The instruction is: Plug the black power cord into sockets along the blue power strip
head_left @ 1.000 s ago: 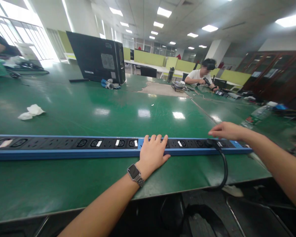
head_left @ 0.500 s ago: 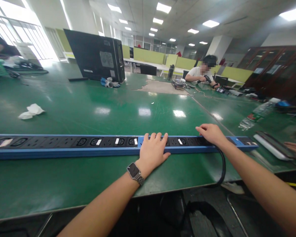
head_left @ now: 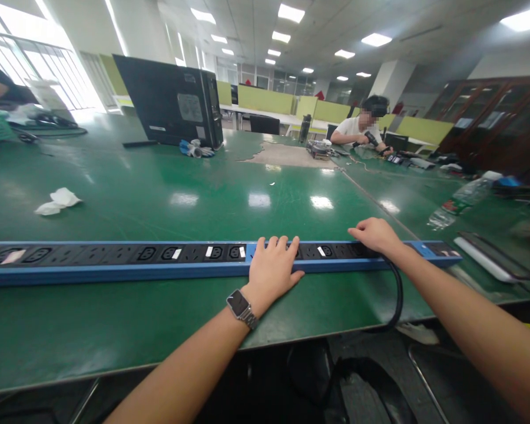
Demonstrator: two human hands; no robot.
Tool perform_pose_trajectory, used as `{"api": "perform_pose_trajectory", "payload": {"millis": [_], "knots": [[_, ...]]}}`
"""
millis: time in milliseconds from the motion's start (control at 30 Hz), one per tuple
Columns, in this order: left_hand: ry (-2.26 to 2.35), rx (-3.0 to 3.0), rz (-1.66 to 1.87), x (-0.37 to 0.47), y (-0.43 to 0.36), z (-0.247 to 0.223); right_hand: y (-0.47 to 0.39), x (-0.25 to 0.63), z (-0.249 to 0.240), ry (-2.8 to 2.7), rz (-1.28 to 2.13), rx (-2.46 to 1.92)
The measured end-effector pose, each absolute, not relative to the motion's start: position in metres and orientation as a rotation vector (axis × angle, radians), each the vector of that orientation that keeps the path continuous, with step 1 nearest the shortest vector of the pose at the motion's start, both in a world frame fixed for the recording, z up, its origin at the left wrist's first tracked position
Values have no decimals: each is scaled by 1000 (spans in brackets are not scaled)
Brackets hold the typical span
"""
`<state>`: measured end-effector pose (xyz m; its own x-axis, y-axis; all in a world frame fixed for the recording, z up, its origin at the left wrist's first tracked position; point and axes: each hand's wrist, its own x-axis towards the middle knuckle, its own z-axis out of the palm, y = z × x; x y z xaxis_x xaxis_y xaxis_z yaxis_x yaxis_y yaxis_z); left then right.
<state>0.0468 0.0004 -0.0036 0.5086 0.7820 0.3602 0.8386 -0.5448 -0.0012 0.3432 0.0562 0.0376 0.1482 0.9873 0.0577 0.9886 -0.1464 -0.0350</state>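
Observation:
A long blue power strip (head_left: pixel 194 274) with black sockets lies across the near part of the green table. Small white stickers mark some of its sockets. My left hand (head_left: pixel 274 268), wearing a watch, rests on the strip's middle with its fingers spread and holds nothing. Farther right, my right hand (head_left: pixel 375 237) is closed over the strip. A thick black cable (head_left: pixel 399 294) comes out from under that palm and curves down over the table's front edge. Whatever end the cable has is hidden by the hand.
Behind the strip stands a black computer case (head_left: pixel 168 103) with gloves (head_left: pixel 196 148) beside it. Crumpled tissue (head_left: pixel 58 201) lies at left. A plastic bottle (head_left: pixel 461 203) and a flat device (head_left: pixel 490 257) are at right. A person (head_left: pixel 364 126) works across the table (head_left: pixel 181 341).
My two hands and the power strip hold almost the same place. At the right edge, another person's hand has drawn back from the flat device.

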Motion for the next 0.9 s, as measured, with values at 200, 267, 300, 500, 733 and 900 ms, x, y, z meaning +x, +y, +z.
{"api": "perform_pose_trajectory", "payload": {"millis": [200,267,300,500,733,900], "knots": [[-1414,-2566,-465,47,0,-5,57,340,39,-1917,-41,-2434],[-1417,-2567,-458,47,0,-5,57,339,40,-1904,-35,-2441],[-1416,-2567,-458,47,0,-5,57,338,40,-1898,-32,-2441],[-1407,-2564,-476,46,1,-5,36,340,51,-1784,-107,-2454],[-1416,-2565,-518,48,0,-5,-2,358,47,-2010,-40,-2522],[-1461,-2580,-539,48,-1,-3,-14,378,88,-1827,-96,-2284]]}}
